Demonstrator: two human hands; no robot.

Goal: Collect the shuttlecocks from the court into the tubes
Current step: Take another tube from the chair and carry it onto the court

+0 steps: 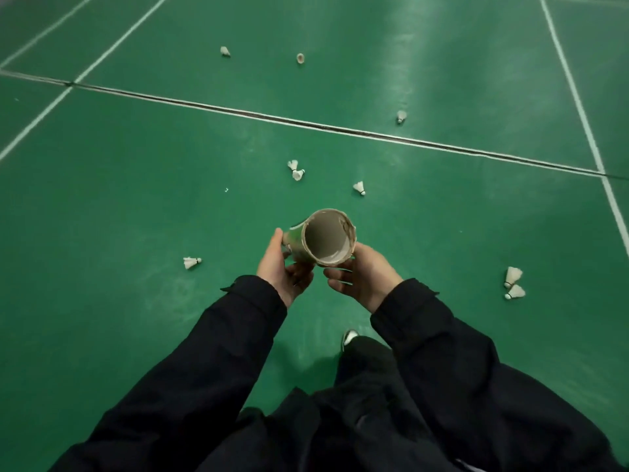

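Grasping an open tube [326, 238], the left hand [284, 265] and right hand [366, 275] curl their fingers [335, 279] around it. Shuttlecocks [359, 188] lie scattered on the court floor [136, 199] beyond and beside them.

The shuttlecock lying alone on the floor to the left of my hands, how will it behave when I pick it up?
That shuttlecock probably weighs almost nothing: mostly a white feather skirt with a small rounded tip. The skirt looks thin and likely crushes if squeezed, so pinching near the tip seems safer. Lying on its side, a nudge would probably swing it round its tip rather than roll it straight.
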